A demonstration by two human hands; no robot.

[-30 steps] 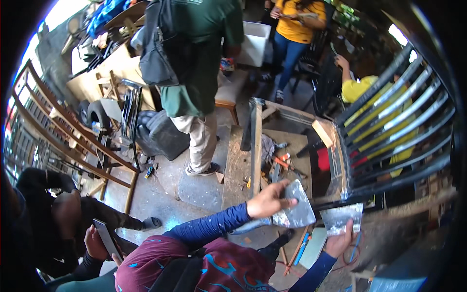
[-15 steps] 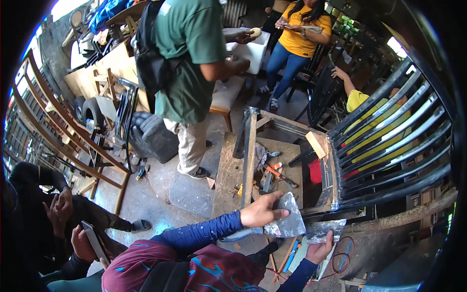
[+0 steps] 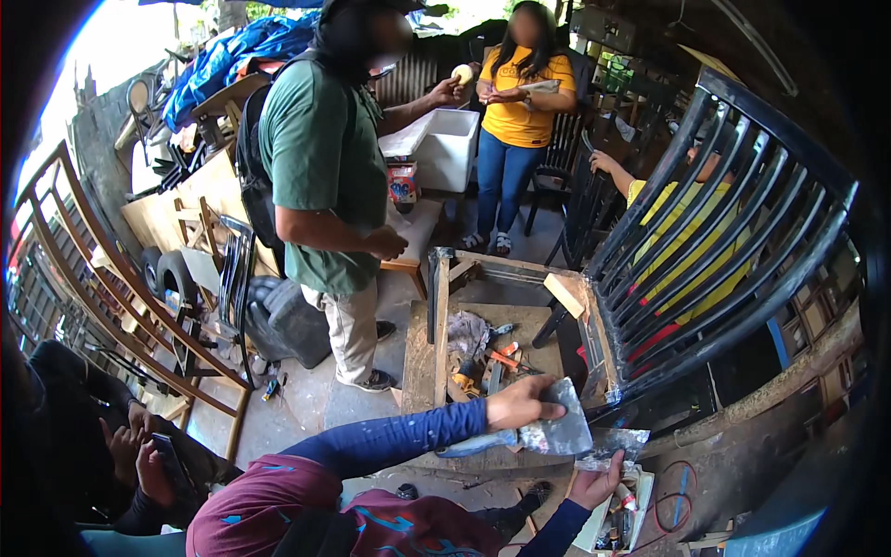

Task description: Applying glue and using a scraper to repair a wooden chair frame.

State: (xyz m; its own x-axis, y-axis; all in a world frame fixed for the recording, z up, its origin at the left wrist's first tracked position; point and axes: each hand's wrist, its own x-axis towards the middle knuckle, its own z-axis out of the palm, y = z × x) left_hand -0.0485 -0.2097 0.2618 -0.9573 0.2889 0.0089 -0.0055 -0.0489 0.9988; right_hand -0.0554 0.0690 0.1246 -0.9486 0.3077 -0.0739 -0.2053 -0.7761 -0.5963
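My left hand [image 3: 524, 401], in a blue sleeve, is closed on a wide putty knife [image 3: 560, 425], its thumb pressed along the smeared grey blade. The blue handle points back toward my forearm. Lower and to the right, my right hand [image 3: 597, 481] pinches a second flat, paste-smeared metal blade [image 3: 616, 446], whose handle I cannot make out. The two blades sit close together; whether they touch I cannot tell. Just beyond them stands a black slat-backed chair [image 3: 724, 232] with an open, bare-wood seat frame. A wooden block [image 3: 564, 293] rests on that frame.
A wooden worktop [image 3: 422, 362] under the chair carries a rag [image 3: 467, 334] and orange-handled tools. Below my right hand is a white box [image 3: 640, 511] of tools, beside a red cord [image 3: 682, 520]. Co-workers stand beyond; seated people are at left. A brown chair frame [image 3: 139, 297] leans at left.
My view has tilted up, showing more of the background. Both hands keep their blades. The white box shows more fully, and the person in green has lowered one hand.
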